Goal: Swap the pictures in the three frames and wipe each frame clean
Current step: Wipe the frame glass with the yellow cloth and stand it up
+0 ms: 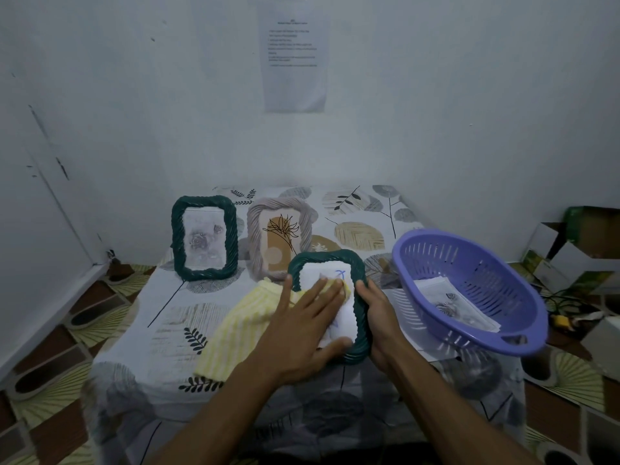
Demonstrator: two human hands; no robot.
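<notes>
Near frame [323,258]: it sits face up at the front of the bench [161,317], just beside the purple basket [496,286]. You cannot tell whether it lies flat or is propped.
Left hand [302,325]: it is flat on the yellow cloth [241,325], with fingers [327,290] straight and spread. It presses the cloth onto the frame's face and grips nothing.
Right hand [380,317]: your fingers curl round the frame's right rim and steady it.
Other frames: the dark green frame [204,238] and the beige frame [280,236] stand upright at the back, close together, each with a picture.
Basket: it holds a loose picture [449,302].
Handling: the frame looks light and stiff, and its ropey rim should give good purchase. The clear front is likely smooth and breakable — press gently.
Where to hold: take the moulded rim at the sides and stay off the pane, or you smear what you wipe.
Cloth: it is soft and limp and likely to bunch under your palm — spread it as you go.
</notes>
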